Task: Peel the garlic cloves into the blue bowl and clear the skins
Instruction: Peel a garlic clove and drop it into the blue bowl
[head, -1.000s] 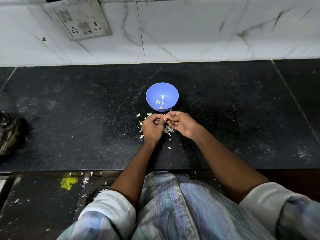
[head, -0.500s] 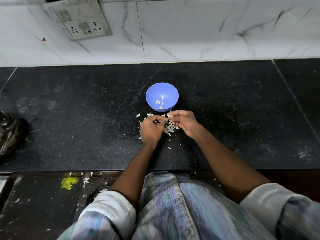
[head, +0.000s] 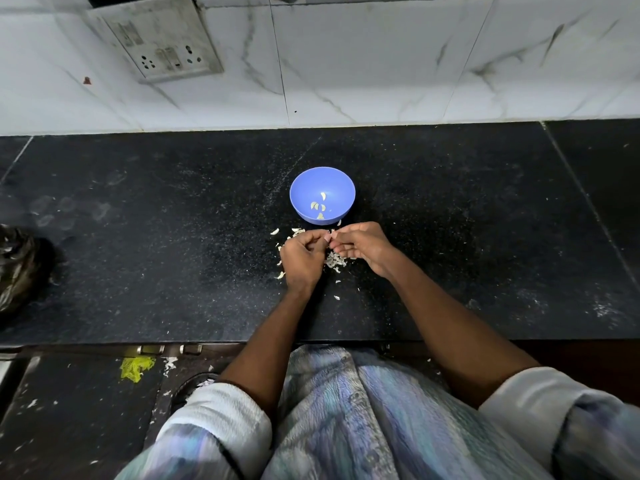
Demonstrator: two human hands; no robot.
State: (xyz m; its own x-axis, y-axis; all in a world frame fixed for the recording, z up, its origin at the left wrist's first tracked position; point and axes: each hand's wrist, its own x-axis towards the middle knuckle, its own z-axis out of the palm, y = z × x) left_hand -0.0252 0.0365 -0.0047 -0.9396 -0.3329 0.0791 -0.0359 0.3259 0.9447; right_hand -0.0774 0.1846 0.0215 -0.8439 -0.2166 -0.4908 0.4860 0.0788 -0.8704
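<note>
Head view: left hand and right hand, fingers curled, pinch tiny garlic clove; blue bowl holds few pale peeled cloves; white skins on tabletop.

The countertop is black stone, speckled with fine pale flecks. Near its middle stands the blue bowl (a soft periwinkle) holding pale cream garlic cloves. Whitish skins litter the black stone by the bowl. The wall tiles are white marble with grey veins. The shirt is streaked blue, lilac and teal.
</note>
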